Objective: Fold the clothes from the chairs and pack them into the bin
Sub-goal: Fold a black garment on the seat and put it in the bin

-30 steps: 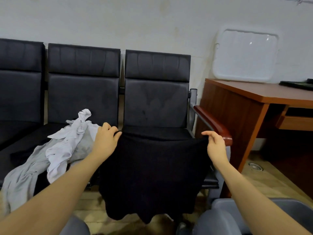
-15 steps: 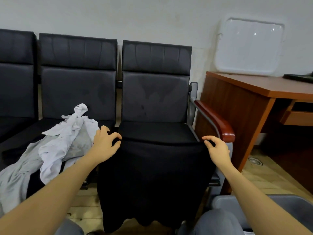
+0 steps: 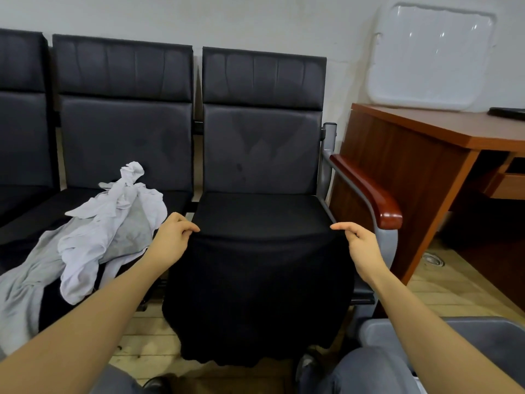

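Left hand [image 3: 173, 240] and right hand [image 3: 359, 244] each pinch a top corner of the black garment [image 3: 255, 294], stretching it flat over the armrest chair [image 3: 261, 149] seat front for folding; bin [image 3: 466, 334] right of chair.

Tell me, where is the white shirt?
In the head view, the white shirt lies crumpled on the middle chair, left of the black garment and beside the left hand.

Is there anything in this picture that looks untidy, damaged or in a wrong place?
Only the light clothes stand out: they lie crumpled on the middle chair, partly hanging off the seat's front edge. The black garment is held straight by the left hand and right hand. Nothing looks damaged or spilled.
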